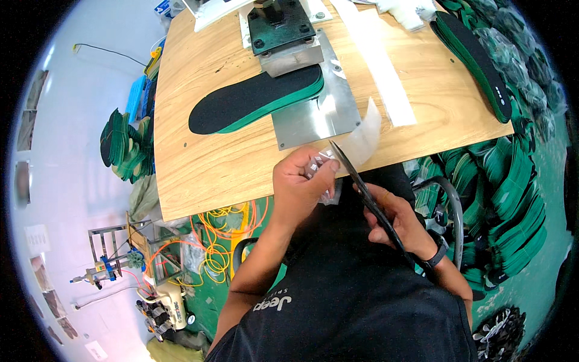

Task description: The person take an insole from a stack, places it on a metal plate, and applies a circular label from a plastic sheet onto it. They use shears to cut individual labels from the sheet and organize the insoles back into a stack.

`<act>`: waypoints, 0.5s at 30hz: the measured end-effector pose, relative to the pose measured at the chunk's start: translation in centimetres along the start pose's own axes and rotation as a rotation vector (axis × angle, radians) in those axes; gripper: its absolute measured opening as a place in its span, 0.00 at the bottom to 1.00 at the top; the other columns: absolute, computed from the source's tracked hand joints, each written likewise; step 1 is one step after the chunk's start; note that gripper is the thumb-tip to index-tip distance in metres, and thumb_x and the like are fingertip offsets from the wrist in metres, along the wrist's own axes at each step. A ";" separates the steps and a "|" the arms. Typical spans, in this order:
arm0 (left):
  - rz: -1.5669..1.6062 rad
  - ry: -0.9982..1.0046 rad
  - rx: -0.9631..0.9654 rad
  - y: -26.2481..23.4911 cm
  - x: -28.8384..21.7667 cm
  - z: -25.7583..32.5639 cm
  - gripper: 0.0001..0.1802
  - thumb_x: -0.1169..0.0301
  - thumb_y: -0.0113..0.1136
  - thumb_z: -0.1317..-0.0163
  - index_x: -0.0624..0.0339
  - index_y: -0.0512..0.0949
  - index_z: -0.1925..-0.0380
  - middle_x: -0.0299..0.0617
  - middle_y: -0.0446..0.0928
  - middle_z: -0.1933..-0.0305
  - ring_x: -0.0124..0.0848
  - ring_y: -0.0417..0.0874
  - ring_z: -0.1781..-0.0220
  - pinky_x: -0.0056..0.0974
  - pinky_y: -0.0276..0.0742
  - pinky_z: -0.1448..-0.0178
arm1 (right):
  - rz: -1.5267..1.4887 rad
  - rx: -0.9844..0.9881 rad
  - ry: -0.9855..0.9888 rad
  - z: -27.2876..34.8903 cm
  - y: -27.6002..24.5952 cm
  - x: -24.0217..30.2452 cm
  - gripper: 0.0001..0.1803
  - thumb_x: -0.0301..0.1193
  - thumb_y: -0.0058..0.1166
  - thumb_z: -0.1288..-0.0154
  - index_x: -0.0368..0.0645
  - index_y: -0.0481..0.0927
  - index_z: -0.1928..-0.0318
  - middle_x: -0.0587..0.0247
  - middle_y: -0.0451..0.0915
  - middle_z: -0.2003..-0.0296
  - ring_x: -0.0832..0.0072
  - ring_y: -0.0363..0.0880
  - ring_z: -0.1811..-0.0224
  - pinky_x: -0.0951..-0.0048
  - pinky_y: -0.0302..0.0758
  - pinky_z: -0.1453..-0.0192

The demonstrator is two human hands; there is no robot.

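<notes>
My left hand point(300, 184) pinches a small clear plastic packet point(318, 166) at the near edge of the wooden table point(199, 163). A translucent white strip point(365, 136) rises from the packet toward the table. My right hand point(395, 217) grips black scissors point(362, 190), their blades pointing up-left with the tip touching the packet. Farther back, a black insole with a green edge point(253, 99) lies partly under the black head of a press point(280, 27), resting on a metal plate point(313, 117).
A second stack of black-and-green insoles point(476, 60) sits at the table's right back. Many green insoles point(512, 199) are piled on the floor to the right, more point(123, 145) to the left. Orange and yellow cables point(223, 235) hang under the table. A long white strip point(380, 66) lies on the tabletop.
</notes>
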State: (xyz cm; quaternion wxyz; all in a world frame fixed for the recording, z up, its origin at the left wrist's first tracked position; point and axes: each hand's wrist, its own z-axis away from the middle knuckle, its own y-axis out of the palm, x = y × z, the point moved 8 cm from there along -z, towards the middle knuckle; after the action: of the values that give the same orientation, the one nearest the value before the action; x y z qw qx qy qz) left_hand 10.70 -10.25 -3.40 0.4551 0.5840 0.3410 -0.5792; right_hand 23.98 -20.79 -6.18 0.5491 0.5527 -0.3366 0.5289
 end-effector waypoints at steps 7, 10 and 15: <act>-0.262 -0.105 0.289 0.9 0.0 0.8 0.06 0.74 0.57 0.39 0.66 0.80 0.69 0.38 0.79 0.79 0.23 0.77 0.80 0.28 0.72 0.75 | 0.380 -0.050 -0.013 3.9 -2.1 2.1 0.41 0.48 0.70 0.54 0.36 0.72 0.45 0.57 0.79 0.71 0.78 0.75 0.72 0.76 0.72 0.65; -0.462 0.013 0.142 0.0 -0.9 0.0 0.08 0.72 0.56 0.37 0.66 0.81 0.66 0.40 0.81 0.74 0.23 0.80 0.72 0.27 0.74 0.69 | 0.690 -0.377 -0.397 5.7 -5.4 7.0 0.37 0.45 0.70 0.54 0.36 0.74 0.47 0.56 0.80 0.71 0.76 0.77 0.73 0.75 0.73 0.66; -0.995 0.711 0.320 4.9 -3.4 -0.3 0.11 0.68 0.56 0.38 0.62 0.81 0.60 0.45 0.79 0.54 0.39 0.77 0.50 0.41 0.69 0.44 | 1.112 -0.748 -0.237 0.5 -14.9 11.4 0.29 0.36 0.64 0.49 0.35 0.75 0.48 0.50 0.78 0.75 0.64 0.78 0.74 0.67 0.74 0.68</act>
State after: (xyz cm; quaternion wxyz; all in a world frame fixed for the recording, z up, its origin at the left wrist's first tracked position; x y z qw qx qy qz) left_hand 14.98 -11.27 0.63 -0.1030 0.5731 0.6114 -0.5359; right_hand 40.70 -16.40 1.06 0.3092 0.1249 -0.7888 0.5163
